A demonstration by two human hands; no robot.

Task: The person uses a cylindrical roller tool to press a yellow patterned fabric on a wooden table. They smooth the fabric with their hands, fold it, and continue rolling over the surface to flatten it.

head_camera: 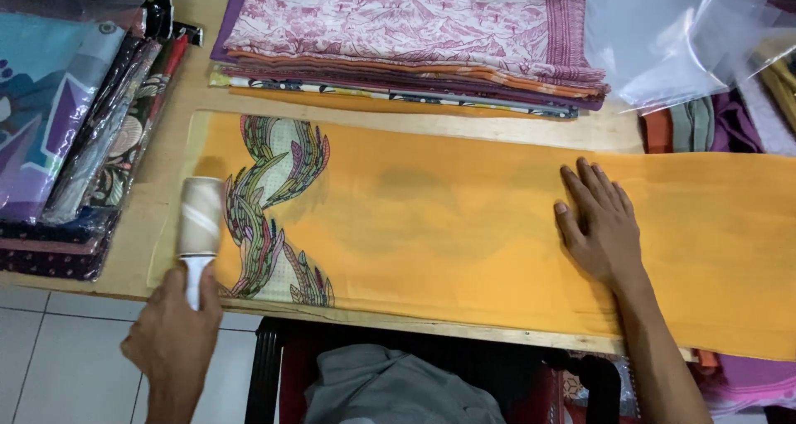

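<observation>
So we've got the orange cloth laid flat along the wooden table, running from about 9 o'clock all the way off past 3. The lint roller sits at the cloth's far left end, right on the edge at 9 o'clock, just beside the wavy feather-like print. Our left hand is wrapped tight around the roller's white handle. Our right hand is holding nothing, fingers spread wide and pressed flat on the cloth over at 3 o'clock, pinning it down.

Progress-wise, our guess is we're at one end of a pass: the roller is at the very left edge, so nearly the whole orange stretch lies to the right of it. Can't tell from the look of the fabric which parts are already rolled, no visible lint either way.

Around it: a stack of folded cloths at 12 o'clock, pink print on top, bagged cloths piled at 10, and clear plastic bags at 2.
</observation>
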